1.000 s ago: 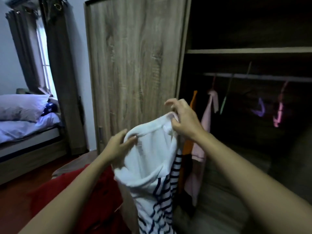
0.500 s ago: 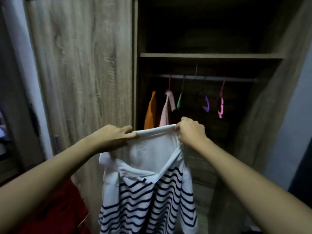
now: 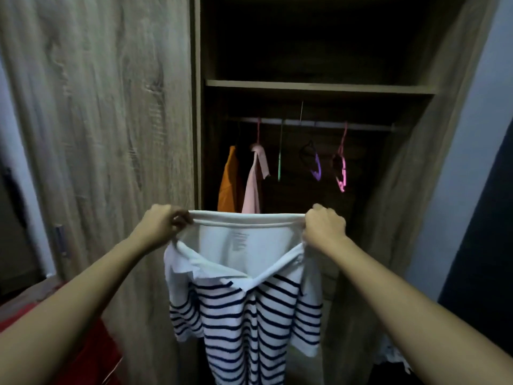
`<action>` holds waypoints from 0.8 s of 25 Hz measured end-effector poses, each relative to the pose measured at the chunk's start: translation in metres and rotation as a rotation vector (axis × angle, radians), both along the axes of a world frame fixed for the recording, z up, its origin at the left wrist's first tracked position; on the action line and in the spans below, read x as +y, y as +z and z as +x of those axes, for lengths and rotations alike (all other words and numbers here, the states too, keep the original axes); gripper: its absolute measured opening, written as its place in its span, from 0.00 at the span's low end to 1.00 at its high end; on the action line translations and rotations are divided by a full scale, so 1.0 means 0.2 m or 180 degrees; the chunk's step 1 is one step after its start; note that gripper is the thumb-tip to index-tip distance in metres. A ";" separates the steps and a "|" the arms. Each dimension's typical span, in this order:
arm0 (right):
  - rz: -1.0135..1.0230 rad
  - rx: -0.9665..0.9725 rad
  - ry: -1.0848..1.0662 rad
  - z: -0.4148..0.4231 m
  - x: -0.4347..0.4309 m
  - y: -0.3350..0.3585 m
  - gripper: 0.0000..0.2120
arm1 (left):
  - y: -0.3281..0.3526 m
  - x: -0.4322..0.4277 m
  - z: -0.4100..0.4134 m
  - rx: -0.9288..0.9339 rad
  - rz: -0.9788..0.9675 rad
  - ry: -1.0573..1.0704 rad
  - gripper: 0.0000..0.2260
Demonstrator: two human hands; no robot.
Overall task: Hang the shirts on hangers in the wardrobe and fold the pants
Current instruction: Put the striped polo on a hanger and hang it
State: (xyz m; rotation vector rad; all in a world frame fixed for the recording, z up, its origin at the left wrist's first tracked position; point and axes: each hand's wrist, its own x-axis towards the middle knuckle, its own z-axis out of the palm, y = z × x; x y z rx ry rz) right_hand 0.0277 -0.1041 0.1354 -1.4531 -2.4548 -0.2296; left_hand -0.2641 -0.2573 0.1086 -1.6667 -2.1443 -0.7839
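- The white polo shirt with dark blue stripes (image 3: 244, 315) hangs in the lower centre of the frame, in front of the open wooden wardrobe (image 3: 319, 86). It is on no hanger yet.
- The left hand (image 3: 163, 226) and the right hand (image 3: 324, 227) each pinch one end of its white top edge. Both have a closed grip on the cloth, which is stretched between them.
- Taking a hanger probably needs one free hand; the shirt may then sag, twist or slip down.
- The empty purple plastic hanger (image 3: 316, 168) and the pink plastic hanger (image 3: 341, 173) hang close together on the metal rail (image 3: 313, 124), right of centre. In this darkness, pulling one could unhook the other.
- The folded collar could catch on the hanger.
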 end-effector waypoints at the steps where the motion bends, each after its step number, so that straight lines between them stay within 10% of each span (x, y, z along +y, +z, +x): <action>1: -0.0146 0.0006 0.0064 0.01 0.01 -0.01 0.13 | -0.01 0.01 0.03 0.0023 -0.0133 -0.0019 0.10; 6: -0.0478 0.0358 0.0291 0.12 0.04 0.05 0.11 | 0.08 0.06 0.13 0.0271 -0.0136 0.0165 0.17; 10: -0.0567 0.0447 0.0345 0.22 0.05 0.09 0.14 | 0.02 0.08 0.21 0.0986 -0.1327 0.0585 0.24; 20: -0.1156 0.0499 0.0656 0.52 0.23 0.06 0.21 | 0.14 0.17 0.40 0.0362 -0.0401 -0.0340 0.08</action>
